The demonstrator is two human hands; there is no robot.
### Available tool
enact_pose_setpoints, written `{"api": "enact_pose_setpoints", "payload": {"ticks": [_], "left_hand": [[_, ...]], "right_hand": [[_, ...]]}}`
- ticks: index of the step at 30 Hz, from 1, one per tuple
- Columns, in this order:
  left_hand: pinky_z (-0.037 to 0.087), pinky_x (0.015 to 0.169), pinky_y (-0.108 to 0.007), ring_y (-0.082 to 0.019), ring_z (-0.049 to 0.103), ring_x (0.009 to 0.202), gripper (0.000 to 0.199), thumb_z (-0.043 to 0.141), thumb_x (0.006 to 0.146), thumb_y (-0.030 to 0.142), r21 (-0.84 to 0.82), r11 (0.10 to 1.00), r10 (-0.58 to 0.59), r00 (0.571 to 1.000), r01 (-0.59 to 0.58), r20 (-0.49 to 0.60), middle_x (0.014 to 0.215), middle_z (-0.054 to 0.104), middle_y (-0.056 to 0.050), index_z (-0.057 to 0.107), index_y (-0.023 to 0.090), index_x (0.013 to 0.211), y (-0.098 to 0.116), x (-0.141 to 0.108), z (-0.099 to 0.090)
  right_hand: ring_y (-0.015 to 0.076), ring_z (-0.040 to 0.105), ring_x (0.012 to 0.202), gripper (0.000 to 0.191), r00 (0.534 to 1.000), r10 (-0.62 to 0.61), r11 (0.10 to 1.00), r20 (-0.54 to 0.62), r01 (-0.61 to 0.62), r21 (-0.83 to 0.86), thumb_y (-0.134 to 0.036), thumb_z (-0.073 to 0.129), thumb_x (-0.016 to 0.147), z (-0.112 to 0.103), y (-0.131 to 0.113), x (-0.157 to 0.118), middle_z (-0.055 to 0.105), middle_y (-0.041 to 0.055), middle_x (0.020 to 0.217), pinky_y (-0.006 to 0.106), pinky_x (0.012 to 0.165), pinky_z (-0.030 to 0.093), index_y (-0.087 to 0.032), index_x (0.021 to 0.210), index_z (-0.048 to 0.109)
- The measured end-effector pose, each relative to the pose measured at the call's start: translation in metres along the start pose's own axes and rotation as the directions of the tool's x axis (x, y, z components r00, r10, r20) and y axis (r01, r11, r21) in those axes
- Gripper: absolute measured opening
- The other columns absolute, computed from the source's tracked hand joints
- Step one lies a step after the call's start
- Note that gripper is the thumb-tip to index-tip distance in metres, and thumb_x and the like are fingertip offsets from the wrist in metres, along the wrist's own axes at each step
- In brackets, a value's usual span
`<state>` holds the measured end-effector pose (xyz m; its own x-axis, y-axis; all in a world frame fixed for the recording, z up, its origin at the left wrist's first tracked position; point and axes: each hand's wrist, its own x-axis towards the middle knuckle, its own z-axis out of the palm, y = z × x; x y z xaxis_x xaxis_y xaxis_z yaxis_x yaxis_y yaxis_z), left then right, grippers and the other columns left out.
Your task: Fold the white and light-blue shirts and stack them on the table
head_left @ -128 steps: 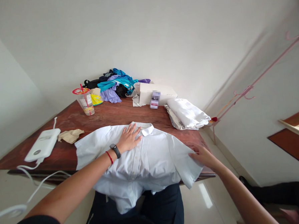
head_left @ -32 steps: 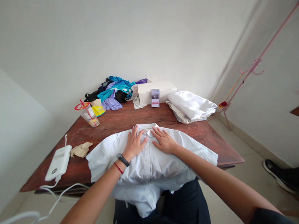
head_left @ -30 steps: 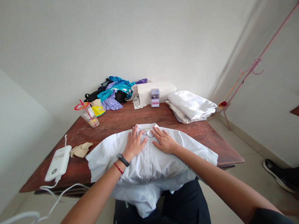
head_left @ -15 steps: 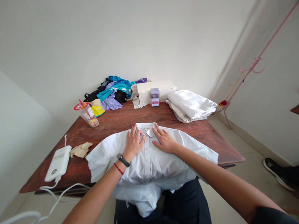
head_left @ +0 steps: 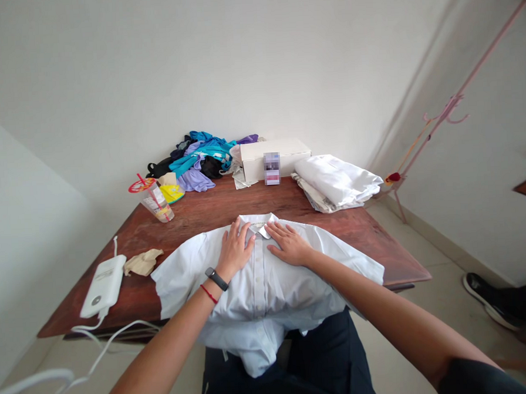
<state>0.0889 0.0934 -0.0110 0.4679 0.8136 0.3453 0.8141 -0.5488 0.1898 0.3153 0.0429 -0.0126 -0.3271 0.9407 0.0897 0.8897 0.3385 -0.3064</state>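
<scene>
A white short-sleeved shirt (head_left: 259, 285) lies front side up on the wooden table (head_left: 228, 202), collar toward the far side and its lower part hanging over the near edge onto my lap. My left hand (head_left: 235, 245), fingers spread, rests on the shirt just left of the collar (head_left: 258, 222). On the other side, my right hand (head_left: 290, 242) lies flat with its fingertips on the right collar flap. Both sleeves are spread out sideways. The button strip runs down the middle between my hands.
Left: a white power bank (head_left: 104, 287) with cables, crumpled brown paper (head_left: 143, 262) and a plastic cup (head_left: 157, 203). Behind: a heap of clothes (head_left: 203, 156), a white box (head_left: 252, 162), a small pack (head_left: 271, 169) and folded white cloth (head_left: 336, 178). A person's shoe (head_left: 489, 300) shows right.
My right fingers have shifted slightly over the right collar flap, which now lies lower. My left hand has barely moved. The view has tilted a little.
</scene>
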Motion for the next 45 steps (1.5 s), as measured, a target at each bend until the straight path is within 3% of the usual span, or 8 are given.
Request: {"api": "enact_pose_setpoints", "payload": {"ticks": [10,21,26,30,35,38,41,45], "left_hand": [[0.037,0.116,-0.056,-0.037,0.036,0.15,0.054,0.041,0.107,0.044,0.036,0.999,0.017,1.0,-0.018,0.007,0.167,0.032,-0.017,0.044,0.022,0.157,-0.003,0.0,0.005],[0.031,0.12,-0.058,-0.038,0.029,0.154,0.058,0.034,0.107,0.053,0.115,0.993,-0.01,0.993,-0.004,0.119,0.171,0.024,-0.011,0.046,0.027,0.157,0.0,0.002,0.003],[0.029,0.121,-0.057,-0.036,0.028,0.154,0.057,0.035,0.106,0.054,0.09,0.996,-0.025,0.992,0.014,0.124,0.171,0.025,-0.008,0.044,0.029,0.157,0.0,0.002,0.004],[0.029,0.12,-0.056,-0.033,0.032,0.153,0.058,0.031,0.108,0.05,0.081,0.994,-0.079,0.991,0.071,0.107,0.168,0.031,-0.013,0.04,0.024,0.159,-0.007,0.009,0.001],[0.037,0.115,-0.054,-0.034,0.05,0.138,0.056,0.046,0.104,0.049,0.079,0.985,-0.159,0.983,0.152,0.096,0.15,0.054,-0.018,0.047,0.019,0.152,-0.029,0.028,-0.014],[0.046,0.106,-0.048,-0.035,0.055,0.132,0.059,0.056,0.098,0.054,0.071,0.984,-0.173,0.978,0.165,0.118,0.142,0.058,-0.017,0.053,0.02,0.146,-0.043,0.038,-0.024],[0.051,0.097,-0.041,-0.033,0.06,0.126,0.062,0.061,0.094,0.059,0.053,0.984,-0.177,0.971,0.171,0.159,0.137,0.061,-0.015,0.057,0.021,0.142,-0.054,0.044,-0.031],[0.053,0.087,-0.032,-0.027,0.067,0.114,0.056,0.063,0.089,0.064,0.018,0.983,-0.181,0.954,0.182,0.237,0.125,0.069,-0.01,0.063,0.024,0.128,-0.069,0.049,-0.038]], "right_hand": [[0.0321,0.014,0.159,0.07,0.999,0.04,0.999,0.022,-0.04,-0.035,-0.052,0.042,0.104,-0.002,-0.003,0.0,0.01,0.0157,0.172,0.051,0.125,0.019,-0.024,0.165,0.024],[0.0328,0.031,0.153,0.069,0.999,0.022,0.994,-0.039,-0.026,-0.105,-0.056,0.044,0.102,-0.007,-0.006,0.003,0.03,0.0149,0.168,0.047,0.123,0.025,-0.021,0.161,0.036],[0.036,0.045,0.139,0.062,0.995,0.074,0.987,-0.06,-0.082,-0.139,-0.056,0.047,0.101,-0.016,-0.011,0.012,0.045,0.0118,0.159,0.05,0.112,0.038,-0.024,0.154,0.046],[0.0337,0.05,0.131,0.053,0.992,0.09,0.99,-0.085,-0.098,-0.103,-0.053,0.043,0.104,-0.023,-0.01,0.016,0.049,0.0112,0.154,0.048,0.106,0.043,-0.025,0.148,0.052],[0.03,0.051,0.132,0.052,0.966,0.225,0.974,-0.126,-0.218,0.066,-0.053,0.042,0.105,-0.034,0.008,0.021,0.051,0.0117,0.15,0.042,0.105,0.043,-0.024,0.147,0.053],[0.0294,0.054,0.129,0.052,0.932,0.352,0.932,-0.093,-0.339,0.132,-0.055,0.039,0.106,-0.041,0.026,0.028,0.057,0.0129,0.144,0.039,0.104,0.043,-0.023,0.144,0.055],[0.029,0.06,0.122,0.048,0.916,0.399,0.912,-0.05,-0.39,0.131,-0.049,0.052,0.101,-0.047,0.044,0.036,0.065,0.0152,0.132,0.036,0.1,0.044,-0.017,0.135,0.062],[0.0255,0.068,0.105,0.039,0.913,0.405,0.904,0.041,-0.407,0.134,-0.046,0.069,0.09,-0.055,0.061,0.042,0.074,0.01,0.112,0.029,0.084,0.047,-0.017,0.117,0.07]]}}
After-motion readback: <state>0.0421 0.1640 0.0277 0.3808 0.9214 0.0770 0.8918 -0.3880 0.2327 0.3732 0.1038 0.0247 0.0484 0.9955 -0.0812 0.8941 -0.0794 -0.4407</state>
